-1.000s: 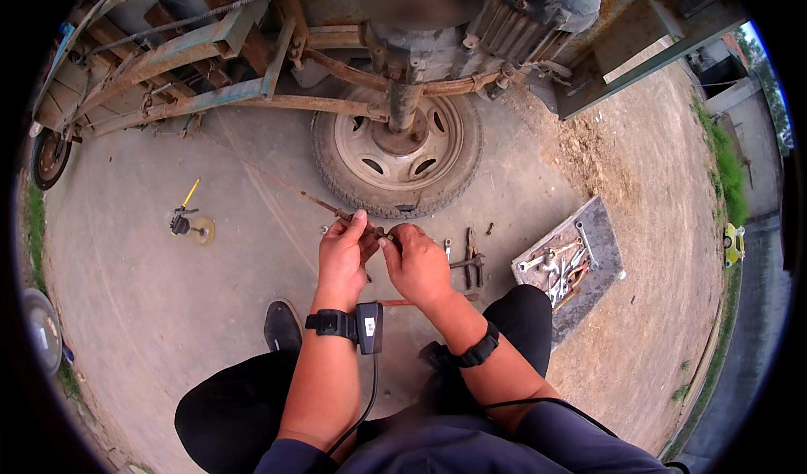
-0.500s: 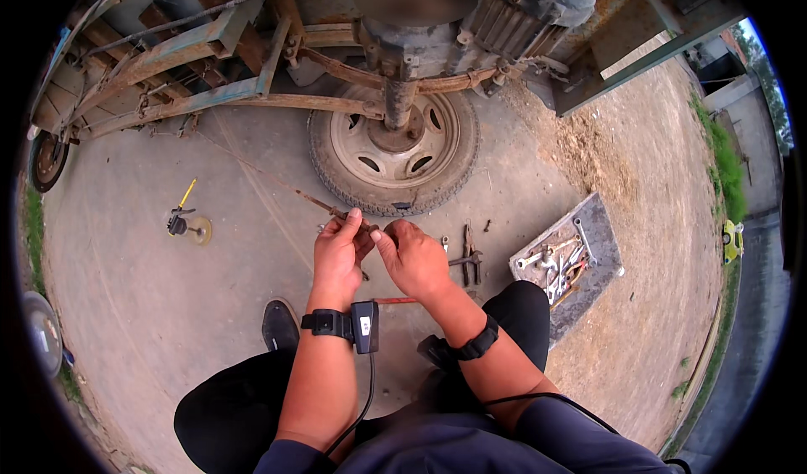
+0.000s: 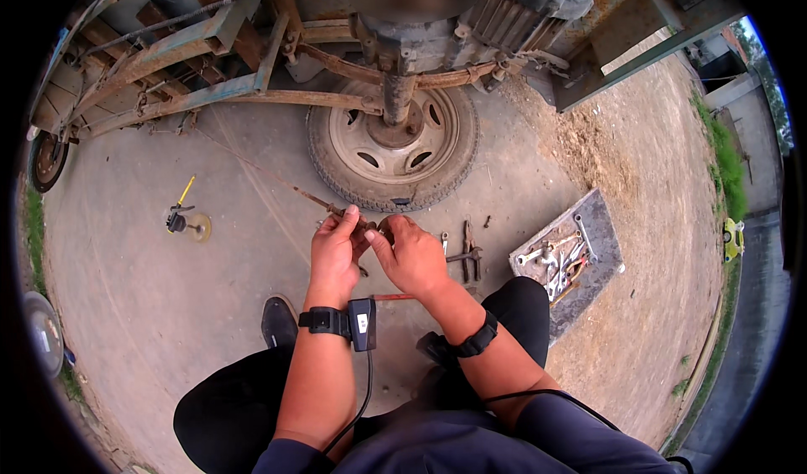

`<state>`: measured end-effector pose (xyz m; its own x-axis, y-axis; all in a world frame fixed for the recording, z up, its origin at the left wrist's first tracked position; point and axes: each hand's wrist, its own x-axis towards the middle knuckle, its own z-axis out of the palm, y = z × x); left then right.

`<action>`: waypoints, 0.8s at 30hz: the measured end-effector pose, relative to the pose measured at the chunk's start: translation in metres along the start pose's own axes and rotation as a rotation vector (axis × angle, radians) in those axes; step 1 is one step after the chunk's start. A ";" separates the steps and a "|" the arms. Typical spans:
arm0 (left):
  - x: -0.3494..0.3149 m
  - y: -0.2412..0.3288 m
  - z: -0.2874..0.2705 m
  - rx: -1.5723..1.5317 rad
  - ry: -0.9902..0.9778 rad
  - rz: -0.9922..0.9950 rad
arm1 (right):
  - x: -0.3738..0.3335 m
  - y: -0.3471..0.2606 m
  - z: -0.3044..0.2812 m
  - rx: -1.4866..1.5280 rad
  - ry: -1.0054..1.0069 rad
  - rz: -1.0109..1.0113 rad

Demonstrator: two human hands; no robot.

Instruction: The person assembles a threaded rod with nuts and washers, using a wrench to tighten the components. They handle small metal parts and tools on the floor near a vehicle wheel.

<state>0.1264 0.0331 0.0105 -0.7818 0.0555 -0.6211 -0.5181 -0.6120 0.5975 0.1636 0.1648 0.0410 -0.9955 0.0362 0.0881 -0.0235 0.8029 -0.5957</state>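
A thin rusty rod (image 3: 309, 197) slants down from the vehicle's frame to my hands. My left hand (image 3: 336, 254) is closed round its thicker near end, thumb lying on top. My right hand (image 3: 410, 255) pinches at the tip of the same rod, its thumb and fingers close to my left fingers. Whether a small nut or other part sits between the right fingertips is hidden. Just beyond the hands a tyred wheel (image 3: 395, 195) stands under the rusty axle. Pliers (image 3: 468, 247) and a small wrench (image 3: 445, 240) lie on the ground beside my right hand.
To the right, a grey metal tray (image 3: 602, 222) holds several wrenches and other tools. A yellow-handled tool with a round disc (image 3: 198, 227) rests on the concrete at left. Overhead are the rusty frame (image 3: 193, 96) and a motor (image 3: 521, 20). A red bar (image 3: 392, 297) lies below my hands.
Both hands have shifted very slightly to the left with the rod's end. The hold on the rod looks the same.
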 end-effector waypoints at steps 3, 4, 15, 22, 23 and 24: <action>0.000 -0.002 -0.001 -0.004 -0.010 -0.005 | -0.001 0.001 0.001 -0.097 -0.044 -0.030; 0.000 -0.001 -0.001 -0.001 -0.014 -0.009 | 0.000 0.002 0.001 -0.101 -0.077 0.001; 0.000 0.000 -0.001 0.004 -0.028 -0.004 | -0.001 -0.003 -0.004 0.035 0.006 -0.001; -0.002 0.000 0.000 -0.010 -0.036 0.013 | 0.000 -0.002 -0.003 0.001 -0.069 0.053; -0.002 0.000 0.000 -0.008 -0.024 0.006 | 0.000 -0.002 -0.003 0.007 -0.058 0.045; -0.002 -0.001 -0.001 -0.006 -0.012 -0.001 | -0.001 -0.002 -0.002 0.013 -0.047 0.037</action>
<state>0.1287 0.0328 0.0110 -0.7851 0.0654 -0.6160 -0.5169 -0.6170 0.5933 0.1649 0.1641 0.0439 -0.9989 0.0371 0.0283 0.0122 0.7936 -0.6083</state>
